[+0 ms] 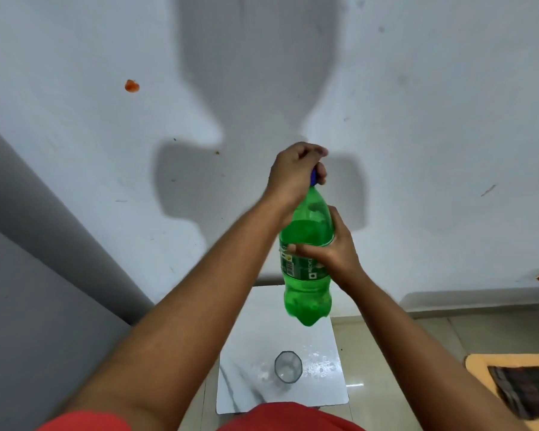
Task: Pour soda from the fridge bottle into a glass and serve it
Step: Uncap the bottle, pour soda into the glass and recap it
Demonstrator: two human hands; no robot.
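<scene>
I hold a green soda bottle (305, 269) upright in the air above a small white table (249, 362). My right hand (330, 250) is wrapped around the bottle's labelled middle. My left hand (296, 172) is closed over the blue cap (314, 177) at the top, hiding most of it. A clear empty glass (288, 366) stands on the table, below and nearer to me than the bottle. Green liquid fills the bottle up to about its shoulder.
A pale wall rises right behind the table, with my shadow on it. A grey surface (28, 275) runs along the left. A tiled floor and an orange mat (517, 377) lie to the right. Water droplets (321, 362) speckle the table beside the glass.
</scene>
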